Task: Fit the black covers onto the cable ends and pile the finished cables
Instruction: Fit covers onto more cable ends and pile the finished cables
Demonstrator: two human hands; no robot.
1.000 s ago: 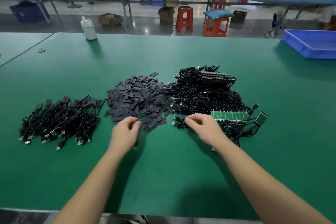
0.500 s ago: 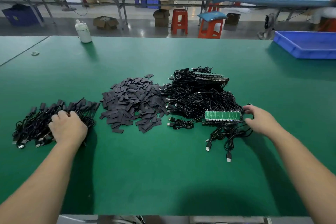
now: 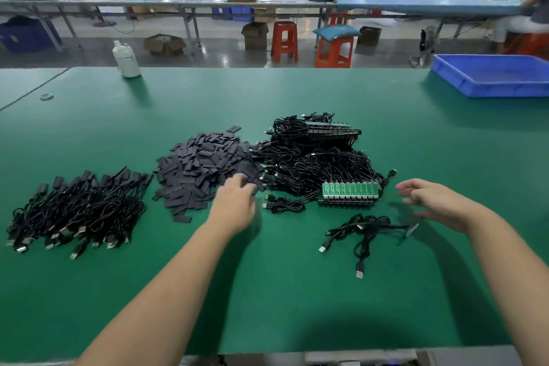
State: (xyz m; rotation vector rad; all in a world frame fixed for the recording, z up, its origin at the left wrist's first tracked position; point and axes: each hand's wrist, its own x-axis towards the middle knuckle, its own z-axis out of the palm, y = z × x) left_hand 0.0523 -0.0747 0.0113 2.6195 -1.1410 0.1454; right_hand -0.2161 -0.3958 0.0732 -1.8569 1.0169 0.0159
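A heap of flat black covers [image 3: 205, 166] lies mid-table. To its left is a pile of covered cables [image 3: 77, 211]. On the right sits a tangle of uncovered cables [image 3: 315, 157] with a green strip of circuit boards [image 3: 350, 192] at its front. A few loose cables [image 3: 362, 232] lie nearer me. My left hand [image 3: 234, 205] reaches over the near right edge of the cover heap, fingers loosely bent, nothing seen in it. My right hand [image 3: 436, 202] hovers right of the green strip, fingers spread, holding nothing.
A blue plastic tray [image 3: 493, 76] stands at the far right of the green table [image 3: 267, 291]. A white bottle [image 3: 126, 59] is at the far left edge, with a small ring [image 3: 46, 96] nearby. Stools and benches stand beyond the table.
My left hand left the covered-cable pile and swung right to the cover heap. My right hand drew back from the green strip, fingers opened. Loose cables now lie nearer me.
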